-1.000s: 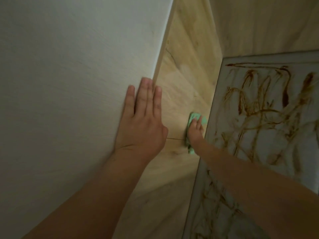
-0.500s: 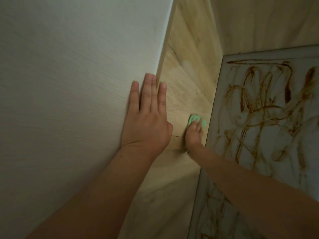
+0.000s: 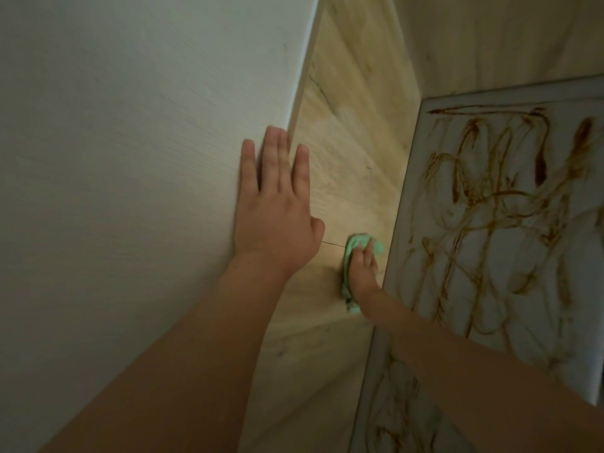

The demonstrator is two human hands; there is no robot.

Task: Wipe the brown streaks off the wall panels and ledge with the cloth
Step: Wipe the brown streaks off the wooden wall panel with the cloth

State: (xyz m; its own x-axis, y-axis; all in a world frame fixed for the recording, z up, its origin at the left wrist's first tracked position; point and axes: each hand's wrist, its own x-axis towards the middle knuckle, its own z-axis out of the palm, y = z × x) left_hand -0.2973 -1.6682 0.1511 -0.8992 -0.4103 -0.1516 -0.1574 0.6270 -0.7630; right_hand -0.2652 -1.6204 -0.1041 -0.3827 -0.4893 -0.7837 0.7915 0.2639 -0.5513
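Observation:
My right hand [image 3: 362,273] lies over a green cloth [image 3: 355,240] and presses it flat against the light wooden panel [image 3: 353,142], close to that panel's right edge. The cloth shows beyond my fingertips and beside my wrist. To the right, a pale grey panel [image 3: 490,322] is covered in looping brown streaks [image 3: 539,165], which continue down under my forearm. My left hand [image 3: 277,217] rests flat, fingers straight, on the white panel [image 3: 130,158] at its right edge and holds nothing.
A thin seam [image 3: 333,245] crosses the wooden panel between my two hands. More light wood [image 3: 506,37] fills the top right corner above the streaked panel. My two forearms cross the lower half of the view.
My right hand has slid the cloth a little down the wooden panel towards me, below the seam. My left hand stays flat on the white panel; the view shifted slightly.

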